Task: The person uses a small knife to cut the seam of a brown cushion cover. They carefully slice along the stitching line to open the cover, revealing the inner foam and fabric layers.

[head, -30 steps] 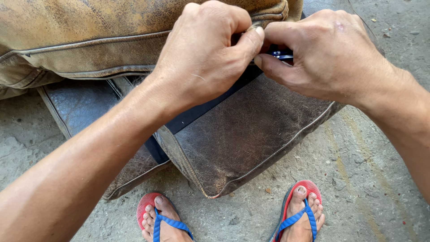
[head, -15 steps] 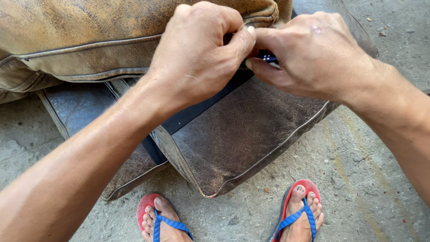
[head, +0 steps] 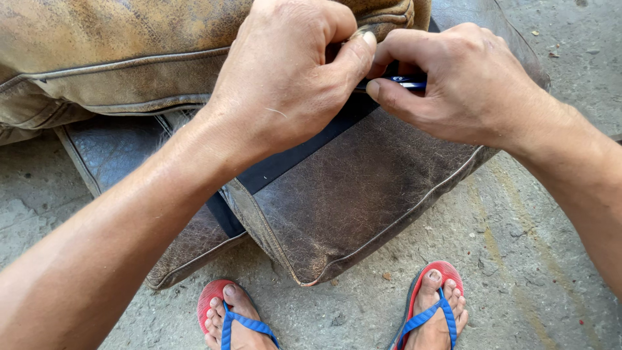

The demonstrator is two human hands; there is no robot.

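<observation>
Rough grey concrete floor (head: 518, 259) lies under you, gritty and stained. Your left hand (head: 285, 84) pinches the dark strip (head: 291, 159) along the cracked brown leather cushion (head: 363, 201); your right hand (head: 466, 91) pinches a small blue-and-metal piece (head: 409, 81) just beside that pinch. A tan, worn cushion (head: 110, 52) lies behind the grip. Below it, red-and-blue flip-flops (head: 431, 304).
</observation>
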